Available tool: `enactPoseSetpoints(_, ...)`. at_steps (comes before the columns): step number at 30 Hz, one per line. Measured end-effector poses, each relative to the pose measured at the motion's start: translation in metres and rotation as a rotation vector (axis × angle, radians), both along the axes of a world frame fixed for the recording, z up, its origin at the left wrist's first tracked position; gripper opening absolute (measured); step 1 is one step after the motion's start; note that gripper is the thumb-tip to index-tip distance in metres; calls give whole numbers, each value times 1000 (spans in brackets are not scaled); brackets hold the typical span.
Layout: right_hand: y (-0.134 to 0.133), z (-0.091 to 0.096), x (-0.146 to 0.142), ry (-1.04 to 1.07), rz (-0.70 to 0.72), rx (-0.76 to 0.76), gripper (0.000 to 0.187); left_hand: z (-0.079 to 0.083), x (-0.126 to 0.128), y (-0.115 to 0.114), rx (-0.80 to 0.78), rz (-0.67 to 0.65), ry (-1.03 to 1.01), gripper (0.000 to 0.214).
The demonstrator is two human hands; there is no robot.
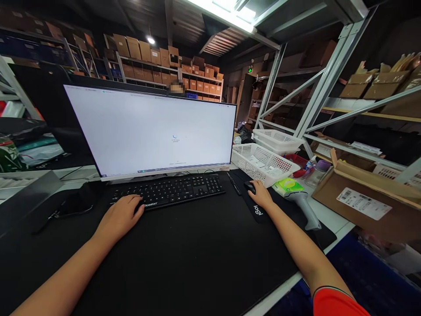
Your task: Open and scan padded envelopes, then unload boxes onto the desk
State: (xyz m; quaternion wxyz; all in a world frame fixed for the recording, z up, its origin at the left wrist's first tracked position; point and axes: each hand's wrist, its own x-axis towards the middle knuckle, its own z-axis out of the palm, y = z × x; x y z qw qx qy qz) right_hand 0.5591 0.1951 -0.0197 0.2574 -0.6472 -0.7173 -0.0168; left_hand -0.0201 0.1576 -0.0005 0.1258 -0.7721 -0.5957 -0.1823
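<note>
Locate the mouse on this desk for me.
In the head view, the mouse sits right of the keyboard on the black mat, under the right hand, just before the white basket.

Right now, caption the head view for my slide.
Left hand rests on the black keyboard, right hand on the mouse, before a white loading monitor.

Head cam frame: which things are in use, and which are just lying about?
In use: keyboard at left hand; mouse under right hand; monitor; desk mat.
Lying about: white baskets; scanner; green pack; cardboard box; pen.
</note>
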Motion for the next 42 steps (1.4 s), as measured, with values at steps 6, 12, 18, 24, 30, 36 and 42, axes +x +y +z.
enactPoseSetpoints(6,1,-1,0,0,-2,3,46,-1,-1,1,7,-4,-6,57)
enactPoseSetpoints(12,1,-1,0,5,-5,-3,47,-1,-1,1,8,-8,-18,57)
enactPoseSetpoints(18,-1,0,0,9,-2,-6,47,3,2,-2,6,-14,-28,56)
enactPoseSetpoints(24,0,-6,4,39,105,48,48,7,7,-6,7,0,-42,53)
enactPoseSetpoints(30,5,-13,9,57,225,81,47,12,12,-12,3,12,-63,46)
enactPoseSetpoints(36,10,-18,11,86,215,55,47,16,14,-18,2,22,-97,42)
enactPoseSetpoints(42,14,-23,13,95,214,58,49,22,17,-23,-8,18,-95,41)
